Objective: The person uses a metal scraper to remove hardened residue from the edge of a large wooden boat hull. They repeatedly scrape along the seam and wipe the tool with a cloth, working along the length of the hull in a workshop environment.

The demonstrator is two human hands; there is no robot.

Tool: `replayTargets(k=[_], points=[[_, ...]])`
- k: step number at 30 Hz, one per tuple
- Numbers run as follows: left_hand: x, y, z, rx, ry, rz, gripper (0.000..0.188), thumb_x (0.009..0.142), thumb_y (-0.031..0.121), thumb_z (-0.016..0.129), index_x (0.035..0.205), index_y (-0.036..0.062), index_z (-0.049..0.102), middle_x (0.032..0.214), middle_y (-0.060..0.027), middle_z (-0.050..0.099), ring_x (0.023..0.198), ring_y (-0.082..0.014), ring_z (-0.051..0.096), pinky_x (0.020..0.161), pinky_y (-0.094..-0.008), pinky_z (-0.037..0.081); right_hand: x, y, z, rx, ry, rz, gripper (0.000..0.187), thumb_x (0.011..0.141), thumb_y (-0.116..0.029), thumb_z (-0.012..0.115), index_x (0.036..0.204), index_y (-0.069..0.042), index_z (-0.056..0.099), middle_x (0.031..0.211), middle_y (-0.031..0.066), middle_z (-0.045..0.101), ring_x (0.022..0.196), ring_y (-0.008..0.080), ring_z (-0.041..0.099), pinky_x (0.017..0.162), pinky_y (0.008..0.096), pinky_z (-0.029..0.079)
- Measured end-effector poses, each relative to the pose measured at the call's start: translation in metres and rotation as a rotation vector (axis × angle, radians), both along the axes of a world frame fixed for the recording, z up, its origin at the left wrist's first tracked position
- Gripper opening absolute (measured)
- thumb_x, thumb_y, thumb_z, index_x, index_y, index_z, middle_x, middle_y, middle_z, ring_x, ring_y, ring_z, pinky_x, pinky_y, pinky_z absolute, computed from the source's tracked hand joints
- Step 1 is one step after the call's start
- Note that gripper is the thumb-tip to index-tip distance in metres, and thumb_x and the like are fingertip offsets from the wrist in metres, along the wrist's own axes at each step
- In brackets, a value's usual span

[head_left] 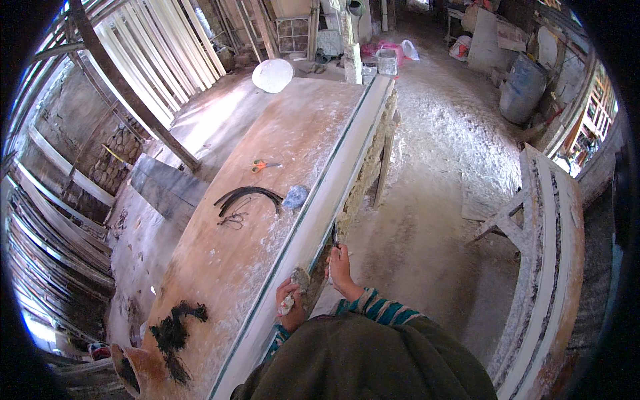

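Observation:
A long white plaster-like strip [319, 200] with dark green edges runs along the right side of a worn brown bench [223, 267]. My left hand [289, 301] is closed round a whitish, crusted object [298, 280], its kind unclear, over the strip's near part. Just beyond the bench's right edge, my right hand [341, 268] grips a thin dark tool [335, 235] that points away from me, upright against the strip's side. Most of its handle is hidden by my fingers. Beside the strip lies a blue-grey lump [295, 197], with curved black strips [248, 193] to its left.
Orange-handled scissors [265, 165] and a black fibre bundle [175, 337] lie on the bench. A white round disc [273, 76] is at its far end. To the right stands a second bench with white strips [543, 267]; a blue barrel [523, 87] stands farther back.

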State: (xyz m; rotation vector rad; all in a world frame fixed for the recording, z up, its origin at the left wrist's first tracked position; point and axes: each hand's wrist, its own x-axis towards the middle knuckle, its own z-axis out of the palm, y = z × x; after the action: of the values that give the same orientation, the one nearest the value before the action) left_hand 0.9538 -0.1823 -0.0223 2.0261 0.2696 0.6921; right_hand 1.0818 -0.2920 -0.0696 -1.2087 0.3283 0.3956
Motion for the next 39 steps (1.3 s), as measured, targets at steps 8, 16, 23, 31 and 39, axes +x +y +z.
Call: replayTargets(k=[8,16,23,31,39], points=[[0.001,-0.005,0.001,0.052,-0.061,0.021,0.012,0.082,0.013,0.055,0.087,0.0024,0.057,0.102,-0.0200,0.055,0.100,-0.0324,0.053,0.085,-0.0382,0.041,0.003,0.004,-0.028,-0.186,-0.173,-0.085,0.027,0.093,-0.024,0.039,0.115,-0.010,0.034,0.066,0.0031,0.045,0.043,0.0117,0.043,0.036,0.0270,0.038],[0.004,0.000,-0.006,-0.005,-0.097,0.006,0.013,0.082,0.012,0.055,0.091,0.0028,0.057,0.106,-0.0199,0.054,0.100,-0.0319,0.052,0.087,-0.0375,0.041,0.065,-0.096,0.014,-0.121,-0.126,-0.101,0.023,0.093,-0.026,0.038,0.113,-0.013,0.036,0.073,0.0052,0.046,0.039,0.0134,0.042,0.034,0.0282,0.038],[0.042,-0.015,0.005,-0.105,-0.096,-0.119,0.009,0.081,0.004,0.056,0.089,0.0020,0.057,0.099,-0.0165,0.056,0.100,-0.0305,0.052,0.088,-0.0366,0.040,0.023,-0.131,-0.025,-0.234,-0.044,0.082,0.024,0.092,-0.028,0.041,0.111,-0.013,0.038,0.066,0.0036,0.047,0.039,0.0136,0.043,0.032,0.0288,0.037],[0.135,-0.052,-0.025,-0.023,-0.239,-0.132,0.011,0.081,0.003,0.056,0.092,0.0019,0.057,0.098,-0.0144,0.056,0.101,-0.0298,0.052,0.090,-0.0360,0.039,-0.009,-0.186,-0.026,-0.127,0.136,0.048,0.029,0.091,-0.030,0.042,0.115,-0.016,0.034,0.069,0.0050,0.048,0.038,0.0142,0.043,0.032,0.0286,0.037],[0.236,-0.085,-0.012,-0.240,-0.192,-0.225,0.014,0.082,0.007,0.060,0.096,0.0031,0.057,0.107,-0.0114,0.056,0.105,-0.0234,0.051,0.092,-0.0334,0.039,-0.002,-0.223,-0.024,-0.155,0.124,0.107,0.033,0.090,-0.030,0.044,0.118,-0.015,0.033,0.070,0.0056,0.048,0.039,0.0142,0.045,0.033,0.0283,0.038]])
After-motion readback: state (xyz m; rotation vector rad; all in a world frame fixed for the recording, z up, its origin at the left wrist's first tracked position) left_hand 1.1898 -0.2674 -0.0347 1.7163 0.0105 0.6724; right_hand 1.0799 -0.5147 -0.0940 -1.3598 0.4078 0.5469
